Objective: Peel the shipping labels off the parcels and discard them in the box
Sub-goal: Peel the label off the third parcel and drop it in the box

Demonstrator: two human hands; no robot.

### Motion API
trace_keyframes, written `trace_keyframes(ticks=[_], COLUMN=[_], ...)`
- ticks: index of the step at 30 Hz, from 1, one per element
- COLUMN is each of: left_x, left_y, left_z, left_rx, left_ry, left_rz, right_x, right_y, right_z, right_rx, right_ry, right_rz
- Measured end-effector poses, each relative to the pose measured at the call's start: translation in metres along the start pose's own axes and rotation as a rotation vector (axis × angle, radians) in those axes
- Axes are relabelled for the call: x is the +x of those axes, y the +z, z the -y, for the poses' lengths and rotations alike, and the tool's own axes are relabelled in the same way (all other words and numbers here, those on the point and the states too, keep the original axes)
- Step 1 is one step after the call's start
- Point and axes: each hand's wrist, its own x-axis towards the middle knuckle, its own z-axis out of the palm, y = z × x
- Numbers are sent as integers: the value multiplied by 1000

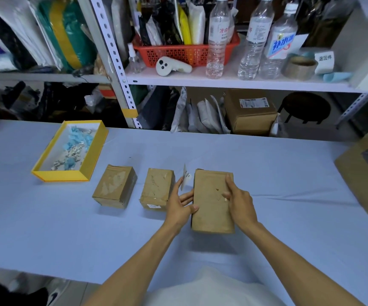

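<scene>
Shelves crowded with plastic bottles, mailer bags and a red basket rise behind the pale blue cloth-covered table [267,173] where we work. Three small brown cardboard parcels sit in a row before us. Our right hand [239,200] lies spread flat on top of the rightmost, tallest brown parcel [209,202], fingers loosely apart, pressing it steady. Our left hand [179,205] rests against that parcel's left side, and between thumb and forefinger it pinches a small white printed shipping label [185,178], which stands up free of the cardboard in the gap beside the middle brown parcel [156,188]. The leftmost brown parcel [114,186] shows only torn, bare patches on top.

We judge the label to be peeled off, or very nearly so, which would leave discarding as the next step. What matters for that is where the shallow yellow-rimmed open box [59,174] lies: well to the left and farther back on the table, past both other parcels, its long axis running away from us, with blue and white scraps already inside. Our left hand is the nearer one and already holds the label, so it would carry leftward over the parcels.
</scene>
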Motion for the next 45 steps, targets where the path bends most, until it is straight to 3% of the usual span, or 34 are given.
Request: trace_keyframes(ticks=[5, 8, 21, 28, 32, 40, 45], left_x=[1, 2, 0, 7, 11, 22, 26], left_y=[0, 1, 4, 4, 1, 0, 1], left_z=[0, -1, -7, -11, -13, -7, -5], left_rx=[-6, 10, 2, 63, 111, 103, 149], left_ry=[-5, -6, 2, 27, 36, 0, -7], left_rz=[7, 19, 55, 97, 97, 44, 31], right_x=[1, -5, 16, 23, 20, 23, 22], right_y=[1, 2, 5, 4, 1, -1, 2], right_z=[7, 13, 18, 12, 9, 2, -4], right_rx=[-293, -340, -276, -301, -237, -183, -165], right_ry=[34, 95, 93, 69, 50, 48, 49], right_rz=[88, 144, -161, -218, -158, 117, 141])
